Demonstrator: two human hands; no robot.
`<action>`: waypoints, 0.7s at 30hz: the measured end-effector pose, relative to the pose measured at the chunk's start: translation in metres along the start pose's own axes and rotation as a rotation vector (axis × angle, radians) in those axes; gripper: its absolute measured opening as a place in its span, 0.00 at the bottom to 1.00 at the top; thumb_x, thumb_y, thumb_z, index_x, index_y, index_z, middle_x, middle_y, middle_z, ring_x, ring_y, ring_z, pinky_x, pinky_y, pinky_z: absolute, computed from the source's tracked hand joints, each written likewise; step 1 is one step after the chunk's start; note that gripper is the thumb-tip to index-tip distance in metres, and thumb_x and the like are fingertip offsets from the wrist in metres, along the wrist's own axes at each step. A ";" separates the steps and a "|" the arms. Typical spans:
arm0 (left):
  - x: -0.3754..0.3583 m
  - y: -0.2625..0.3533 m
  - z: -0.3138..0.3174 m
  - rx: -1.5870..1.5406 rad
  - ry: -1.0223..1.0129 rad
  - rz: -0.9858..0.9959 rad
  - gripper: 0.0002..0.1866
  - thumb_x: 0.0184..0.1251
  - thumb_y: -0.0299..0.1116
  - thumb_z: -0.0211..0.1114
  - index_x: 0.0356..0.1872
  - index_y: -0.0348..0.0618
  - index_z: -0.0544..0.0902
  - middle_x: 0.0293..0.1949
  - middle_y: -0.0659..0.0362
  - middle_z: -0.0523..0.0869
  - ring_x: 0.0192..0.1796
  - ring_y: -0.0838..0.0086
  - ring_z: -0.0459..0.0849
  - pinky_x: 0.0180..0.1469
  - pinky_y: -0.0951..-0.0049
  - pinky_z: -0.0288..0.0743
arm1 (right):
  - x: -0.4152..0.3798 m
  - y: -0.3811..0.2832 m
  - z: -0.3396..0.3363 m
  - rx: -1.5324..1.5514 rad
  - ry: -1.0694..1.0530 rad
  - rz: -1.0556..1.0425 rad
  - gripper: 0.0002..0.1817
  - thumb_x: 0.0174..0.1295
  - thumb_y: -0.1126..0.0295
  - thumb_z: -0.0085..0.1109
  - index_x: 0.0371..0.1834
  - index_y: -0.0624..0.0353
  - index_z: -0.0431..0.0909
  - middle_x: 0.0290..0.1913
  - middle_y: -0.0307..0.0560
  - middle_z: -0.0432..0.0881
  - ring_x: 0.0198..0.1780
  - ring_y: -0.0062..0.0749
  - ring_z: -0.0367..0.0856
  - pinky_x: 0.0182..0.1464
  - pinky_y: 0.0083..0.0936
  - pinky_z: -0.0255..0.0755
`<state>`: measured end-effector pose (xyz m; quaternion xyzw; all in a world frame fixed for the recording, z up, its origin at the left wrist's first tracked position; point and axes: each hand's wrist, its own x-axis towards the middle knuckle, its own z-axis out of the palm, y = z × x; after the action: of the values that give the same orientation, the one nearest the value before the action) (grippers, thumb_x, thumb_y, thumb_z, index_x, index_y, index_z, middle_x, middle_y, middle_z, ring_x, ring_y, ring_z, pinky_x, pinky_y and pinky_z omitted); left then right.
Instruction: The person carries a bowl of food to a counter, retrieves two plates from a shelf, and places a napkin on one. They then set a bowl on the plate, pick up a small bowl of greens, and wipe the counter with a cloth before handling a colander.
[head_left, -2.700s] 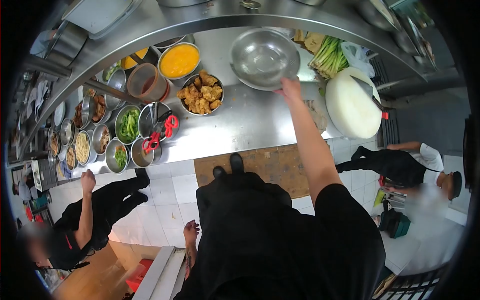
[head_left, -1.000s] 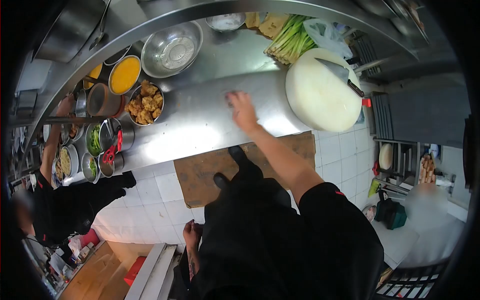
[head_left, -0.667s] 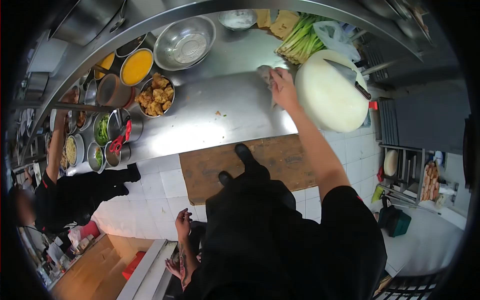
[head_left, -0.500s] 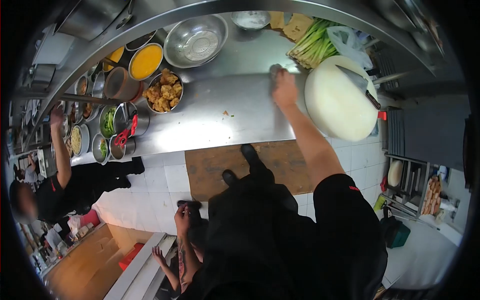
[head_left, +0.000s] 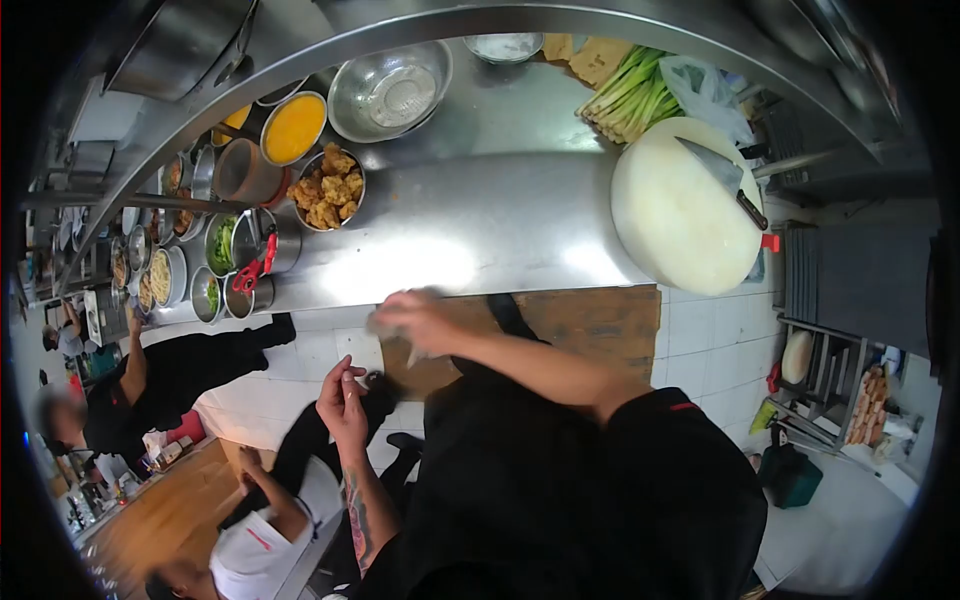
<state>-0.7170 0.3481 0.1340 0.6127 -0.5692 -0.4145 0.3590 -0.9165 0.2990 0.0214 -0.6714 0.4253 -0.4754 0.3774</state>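
Observation:
My right hand (head_left: 415, 322), blurred by motion, is just off the front edge of the steel counter (head_left: 480, 240). Its fingers are closed round what looks like a grey cloth (head_left: 417, 354), mostly hidden by the hand. Lower and to the left, my left hand (head_left: 342, 400) hangs in the air above the floor, fingers loosely bent, with nothing visible in it. A bowl of fried pieces (head_left: 328, 190) stands on the counter's left part. To the right lies a round white cutting board (head_left: 680, 220) bearing a cleaver (head_left: 718, 172).
Steel pots, a yellow-filled bowl (head_left: 294, 128), a colander (head_left: 395, 90) and red-handled scissors (head_left: 256, 265) crowd the left. Spring onions (head_left: 635, 95) lie at the back right. A curved shelf edge (head_left: 420, 25) crosses above. Two people, one in a white shirt (head_left: 255, 555), are at the left.
My right hand swept from the counter near the cutting board leftward and toward me, past the front edge. Crumbs on the counter are gone. My left hand rose slightly; a white-shirted person came into view.

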 end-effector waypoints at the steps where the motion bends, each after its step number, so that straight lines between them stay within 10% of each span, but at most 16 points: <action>1: -0.004 -0.005 -0.001 -0.039 0.013 -0.029 0.13 0.76 0.29 0.55 0.54 0.32 0.81 0.35 0.59 0.86 0.28 0.86 0.73 0.32 0.84 0.68 | -0.004 -0.014 -0.055 -0.076 0.032 0.045 0.23 0.53 0.85 0.52 0.51 0.52 0.83 0.55 0.49 0.78 0.53 0.46 0.78 0.53 0.35 0.73; 4: -0.030 -0.040 -0.003 -0.034 0.005 -0.159 0.14 0.76 0.30 0.56 0.54 0.32 0.81 0.35 0.59 0.86 0.29 0.85 0.74 0.33 0.82 0.70 | -0.040 0.020 -0.171 -0.556 0.329 0.129 0.25 0.56 0.83 0.53 0.57 0.51 0.80 0.59 0.53 0.75 0.52 0.45 0.78 0.56 0.38 0.73; 5: -0.041 -0.052 -0.002 -0.049 0.014 -0.180 0.14 0.76 0.30 0.56 0.54 0.33 0.81 0.35 0.60 0.86 0.29 0.85 0.74 0.33 0.82 0.70 | -0.054 0.023 -0.201 -0.334 0.375 0.494 0.30 0.54 0.81 0.54 0.64 0.55 0.73 0.63 0.56 0.70 0.52 0.51 0.75 0.56 0.40 0.73; 7: -0.064 -0.060 0.004 -0.009 0.032 -0.259 0.14 0.76 0.31 0.56 0.54 0.33 0.81 0.36 0.61 0.86 0.29 0.86 0.74 0.32 0.82 0.68 | -0.071 0.067 -0.235 -1.221 0.355 0.452 0.34 0.53 0.79 0.55 0.69 0.64 0.65 0.64 0.58 0.67 0.54 0.54 0.72 0.55 0.40 0.75; 15: -0.127 -0.074 0.028 -0.051 0.135 -0.417 0.14 0.76 0.30 0.56 0.54 0.32 0.81 0.37 0.59 0.86 0.34 0.83 0.78 0.34 0.81 0.71 | 0.121 0.190 -0.296 -1.362 0.345 0.360 0.33 0.56 0.71 0.55 0.68 0.67 0.65 0.59 0.56 0.70 0.53 0.54 0.73 0.48 0.38 0.78; 21: -0.147 -0.082 0.028 -0.105 0.273 -0.445 0.13 0.76 0.29 0.56 0.52 0.31 0.81 0.37 0.59 0.86 0.34 0.83 0.79 0.35 0.83 0.71 | 0.132 0.169 -0.162 -1.165 0.283 0.114 0.24 0.61 0.68 0.53 0.62 0.62 0.70 0.55 0.55 0.74 0.51 0.52 0.75 0.47 0.42 0.76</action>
<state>-0.7113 0.5025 0.0624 0.7535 -0.3446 -0.4256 0.3638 -1.0834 0.1003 -0.0477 -0.6739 0.6973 -0.2277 -0.0881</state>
